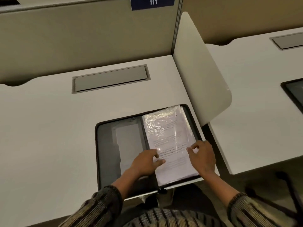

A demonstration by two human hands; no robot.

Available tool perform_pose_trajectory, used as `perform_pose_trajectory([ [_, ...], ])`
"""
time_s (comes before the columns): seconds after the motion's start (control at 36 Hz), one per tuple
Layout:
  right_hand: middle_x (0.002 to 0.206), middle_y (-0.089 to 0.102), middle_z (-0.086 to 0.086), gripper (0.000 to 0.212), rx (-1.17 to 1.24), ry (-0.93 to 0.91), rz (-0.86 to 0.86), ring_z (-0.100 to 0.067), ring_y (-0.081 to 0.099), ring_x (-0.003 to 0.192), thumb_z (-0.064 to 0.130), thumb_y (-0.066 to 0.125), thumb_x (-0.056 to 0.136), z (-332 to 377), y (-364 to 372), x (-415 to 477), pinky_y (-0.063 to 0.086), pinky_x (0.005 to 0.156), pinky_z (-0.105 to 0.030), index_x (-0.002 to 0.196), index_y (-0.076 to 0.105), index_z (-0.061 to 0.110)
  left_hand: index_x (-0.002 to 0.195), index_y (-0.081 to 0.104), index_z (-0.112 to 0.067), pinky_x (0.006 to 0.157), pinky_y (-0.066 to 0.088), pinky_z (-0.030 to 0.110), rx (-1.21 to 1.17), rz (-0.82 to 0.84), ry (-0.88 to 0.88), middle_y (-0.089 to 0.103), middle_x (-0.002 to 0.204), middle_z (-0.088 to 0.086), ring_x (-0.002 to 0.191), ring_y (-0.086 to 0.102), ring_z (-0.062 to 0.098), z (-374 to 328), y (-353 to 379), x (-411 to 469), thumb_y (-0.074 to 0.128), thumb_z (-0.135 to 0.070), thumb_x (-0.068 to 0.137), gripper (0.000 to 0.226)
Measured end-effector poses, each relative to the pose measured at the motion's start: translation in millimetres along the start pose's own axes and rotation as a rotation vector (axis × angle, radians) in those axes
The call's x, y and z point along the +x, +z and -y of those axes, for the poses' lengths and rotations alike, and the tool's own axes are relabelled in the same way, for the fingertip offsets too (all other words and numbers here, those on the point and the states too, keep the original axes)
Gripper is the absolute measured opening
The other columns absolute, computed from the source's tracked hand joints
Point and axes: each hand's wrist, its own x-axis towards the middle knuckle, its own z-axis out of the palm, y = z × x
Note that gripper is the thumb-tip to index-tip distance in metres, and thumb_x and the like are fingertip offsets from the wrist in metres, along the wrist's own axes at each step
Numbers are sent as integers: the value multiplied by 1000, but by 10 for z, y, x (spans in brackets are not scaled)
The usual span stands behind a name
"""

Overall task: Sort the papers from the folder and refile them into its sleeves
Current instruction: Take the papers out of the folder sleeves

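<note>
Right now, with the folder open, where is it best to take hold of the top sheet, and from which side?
Probably the top sheet at its near end, from the person's side: there the paper looks bare, while the sleeve covers its far part. It lies flat, so pinch a near corner; left hand and right hand rest at its side edges.

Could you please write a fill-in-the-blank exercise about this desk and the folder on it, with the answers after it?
The folder lies ____ on the white desk. The papers, touched by the left hand and the right hand, fill its ____ half. The blue sign reads ____. The grey hatch in the desk is ____.
Missing words: open; right; 111; closed.
</note>
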Motion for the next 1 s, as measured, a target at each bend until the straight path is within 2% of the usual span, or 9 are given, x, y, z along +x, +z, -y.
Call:
perform_pose_trajectory([
  [0.17,95,62,17,27,226,-57,46,-3,63,90,23,86,85,137,-15,-85,57,81,-27,83,60,31,96,72,-26,85,60,38,-234,-127,-125,73,94,-10,87,68,8,-447,-313,219,48,-93,82,73],
  [0.31,97,63,18,33,288,-208,132,-3,66,95,18,88,80,207,-12,-19,63,77,-28,80,58,33,88,66,-26,69,50,28,-394,-335,-242,70,82,-11,77,66,8,-934,-565,371,44,-103,70,82],
  [0.42,102,63,19,30,309,-322,250,-6,66,97,30,86,78,258,-61,56,63,77,-27,78,57,35,84,64,-19,62,47,30,-347,-417,-342,68,75,-4,68,64,14,-1224,-714,489,47,-103,71,86],
  [0.5,102,62,22,26,364,-406,346,-7,67,98,39,83,76,295,-137,118,62,75,-23,78,58,32,95,68,-17,65,49,30,-227,-439,-399,72,87,-3,80,69,16,-1305,-756,573,56,-85,86,69],
  [0.56,101,62,22,26,402,-456,407,-9,67,98,44,82,77,318,-198,183,60,74,-21,79,59,32,80,67,-11,65,57,34,-210,-497,-424,69,74,1,68,66,17,-1347,-791,612,61,-58,99,51],
  [0.61,99,64,19,28,441,-474,453,-12,68,96,51,80,81,343,-251,278,59,74,-21,84,64,29,64,55,-13,59,53,32,-177,-556,-456,58,61,-1,56,55,13,-1374,-798,634,58,-36,104,46],
  [0.75,93,70,12,38,548,-292,438,-15,70,92,63,58,97,508,-296,662,62,76,-29,96,66,25,75,66,-20,69,63,40,-135,-616,-556,70,77,-3,68,67,17,-1396,-785,628,65,-43,100,34],
  [0.83,93,72,7,18,559,-156,427,-16,71,90,43,66,101,655,-186,983,65,79,-38,100,65,25,93,74,-20,70,64,41,-120,-633,-592,77,95,-1,79,73,22,-1421,-815,554,73,-50,95,30],
  [1.0,100,73,9,14,567,-108,476,-13,72,93,35,72,96,1182,39,1452,63,86,-47,108,66,32,85,67,-22,58,57,32,-74,-640,-586,73,85,-6,68,68,14,-1357,-946,365,66,-53,99,34],
])
